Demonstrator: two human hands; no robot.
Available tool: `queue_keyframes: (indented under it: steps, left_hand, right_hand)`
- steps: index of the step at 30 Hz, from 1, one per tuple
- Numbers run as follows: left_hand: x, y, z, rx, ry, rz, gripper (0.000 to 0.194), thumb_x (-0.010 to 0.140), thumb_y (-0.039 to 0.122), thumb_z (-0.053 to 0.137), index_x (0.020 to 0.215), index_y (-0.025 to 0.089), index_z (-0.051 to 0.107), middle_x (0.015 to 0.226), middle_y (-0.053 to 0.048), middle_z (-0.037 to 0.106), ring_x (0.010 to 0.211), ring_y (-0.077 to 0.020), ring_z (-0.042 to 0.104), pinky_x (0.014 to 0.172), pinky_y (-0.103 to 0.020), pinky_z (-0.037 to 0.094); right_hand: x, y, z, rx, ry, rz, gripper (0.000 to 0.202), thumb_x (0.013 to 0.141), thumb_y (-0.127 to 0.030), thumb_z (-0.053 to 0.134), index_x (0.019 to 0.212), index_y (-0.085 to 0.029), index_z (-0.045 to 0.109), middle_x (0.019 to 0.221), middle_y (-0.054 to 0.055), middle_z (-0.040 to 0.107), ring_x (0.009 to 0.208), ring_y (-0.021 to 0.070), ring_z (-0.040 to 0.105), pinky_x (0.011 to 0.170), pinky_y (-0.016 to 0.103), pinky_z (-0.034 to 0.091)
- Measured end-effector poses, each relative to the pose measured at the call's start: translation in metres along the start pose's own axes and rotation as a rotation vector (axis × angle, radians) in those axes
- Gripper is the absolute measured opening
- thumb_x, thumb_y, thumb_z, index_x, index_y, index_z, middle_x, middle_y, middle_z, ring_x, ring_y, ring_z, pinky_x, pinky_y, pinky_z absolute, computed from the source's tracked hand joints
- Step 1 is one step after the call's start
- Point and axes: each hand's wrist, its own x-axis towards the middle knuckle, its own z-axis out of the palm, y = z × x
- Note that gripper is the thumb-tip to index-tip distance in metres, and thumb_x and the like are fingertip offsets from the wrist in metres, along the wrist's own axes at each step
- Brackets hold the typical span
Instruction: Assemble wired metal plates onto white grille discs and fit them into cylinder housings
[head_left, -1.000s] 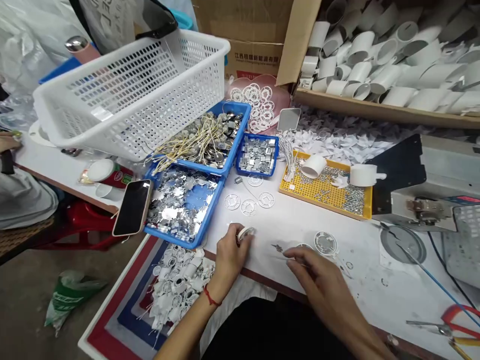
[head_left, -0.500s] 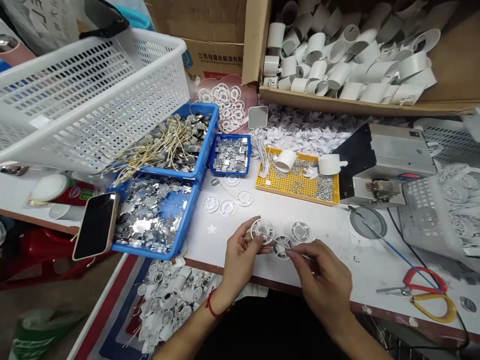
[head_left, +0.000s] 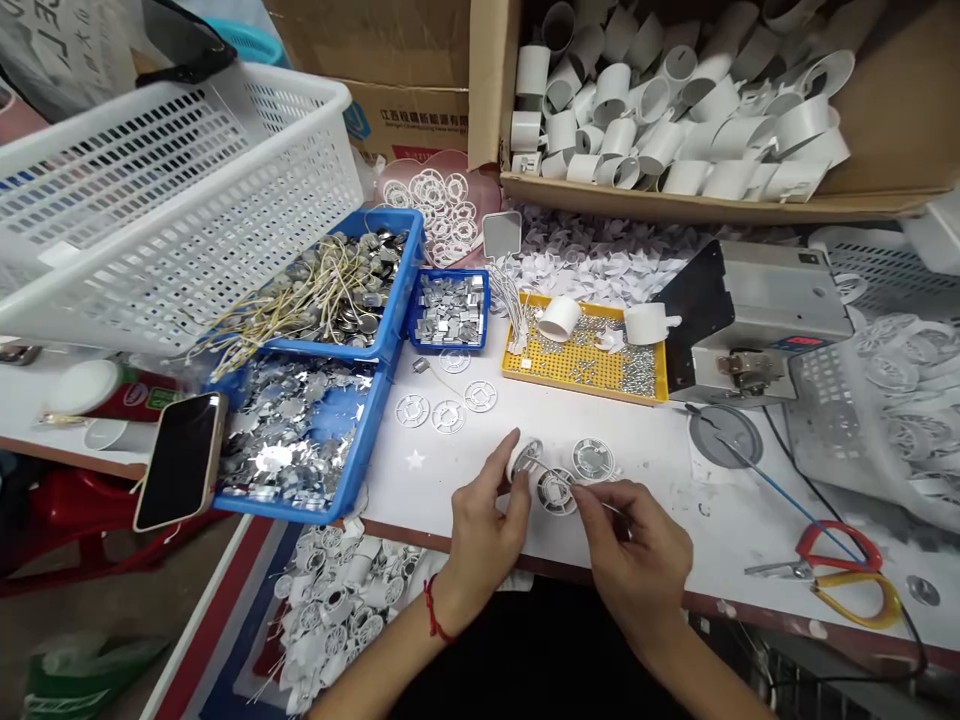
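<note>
My left hand (head_left: 486,525) grips a white round plastic frame (head_left: 517,458) by its rim, between thumb and fingers. The frame is tilted, and a metal piece shows inside it. From it a thin pale wire (head_left: 551,468) runs across to my right hand (head_left: 641,550), which pinches it between thumb and fingertips. Just beyond my hands lie two similar round frames with metal in them, one nearer (head_left: 556,491) and one farther right (head_left: 593,460). Farther left on the white table, several flat white spoked rings (head_left: 448,416) lie near a small metal clip on a wire.
Blue trays hold metal plates (head_left: 281,435), wired discs (head_left: 360,280) and small clips (head_left: 452,312). A yellow tray (head_left: 555,375), a metal machine (head_left: 780,310), scissors (head_left: 840,570) and a phone (head_left: 180,460) surround the work area. A carton (head_left: 712,192) of white tubes stands behind.
My left hand has turned the round frame from facing up to a steeper tilt. My right hand stays pinched on the wire. The whole view has shifted slightly.
</note>
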Motion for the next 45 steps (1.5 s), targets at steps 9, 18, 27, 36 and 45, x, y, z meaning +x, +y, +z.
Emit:
queue_keyframes:
  steps: [9, 18, 27, 36, 45]
  left_hand:
    - [0.010, 0.012, 0.001, -0.096, -0.149, -0.058, 0.026, 0.091, 0.031, 0.052, 0.109, 0.018, 0.065, 0.085, -0.002, 0.071, 0.074, -0.0135, 0.066, 0.065, -0.019, 0.051]
    - [0.014, 0.009, 0.018, 0.074, -0.138, 0.047, 0.036, 0.091, 0.028, 0.052, 0.124, 0.017, 0.060, 0.070, 0.000, 0.070, 0.059, -0.0113, 0.064, 0.044, -0.016, 0.042]
    - [0.002, 0.026, 0.037, 0.052, -0.277, 0.152, 0.047, 0.092, 0.020, 0.049, 0.139, 0.021, 0.047, 0.097, -0.003, 0.075, 0.072, -0.0127, 0.070, 0.058, -0.019, 0.056]
    - [-0.002, 0.031, 0.045, 0.038, -0.395, 0.350, 0.057, 0.091, 0.019, 0.054, 0.145, 0.023, 0.038, 0.132, -0.008, 0.062, 0.109, -0.0187, 0.066, 0.092, -0.029, 0.055]
    - [0.010, 0.046, 0.021, -0.284, -0.784, -0.164, 0.026, 0.088, 0.024, 0.054, 0.112, 0.021, 0.064, 0.098, -0.005, 0.070, 0.080, -0.0167, 0.067, 0.066, -0.027, 0.058]
  right_hand:
    - [0.008, 0.017, -0.003, 0.474, -0.427, 0.549, 0.036, 0.085, -0.049, 0.060, 0.101, -0.018, 0.066, 0.071, 0.002, 0.067, 0.060, 0.0136, 0.060, 0.054, 0.025, 0.051]
    - [0.003, 0.039, -0.033, 0.951, -0.559, 1.037, 0.037, 0.073, -0.047, 0.077, 0.100, -0.022, 0.075, 0.086, 0.004, 0.072, 0.077, 0.0154, 0.068, 0.082, 0.035, 0.056]
    - [0.002, 0.032, -0.032, 0.700, -0.077, 0.781, 0.034, 0.073, -0.038, 0.076, 0.103, -0.023, 0.071, 0.085, 0.001, 0.070, 0.071, 0.0173, 0.070, 0.067, 0.032, 0.062]
    - [-0.003, 0.038, -0.018, 0.661, 0.105, 0.667, 0.021, 0.081, -0.035, 0.068, 0.095, -0.021, 0.060, 0.082, 0.001, 0.066, 0.059, 0.0127, 0.064, 0.048, 0.024, 0.055]
    - [0.028, 0.064, -0.079, 0.123, -0.368, -0.160, 0.042, 0.084, -0.034, 0.069, 0.124, -0.023, 0.059, 0.114, 0.010, 0.062, 0.086, 0.0167, 0.062, 0.070, 0.029, 0.054]
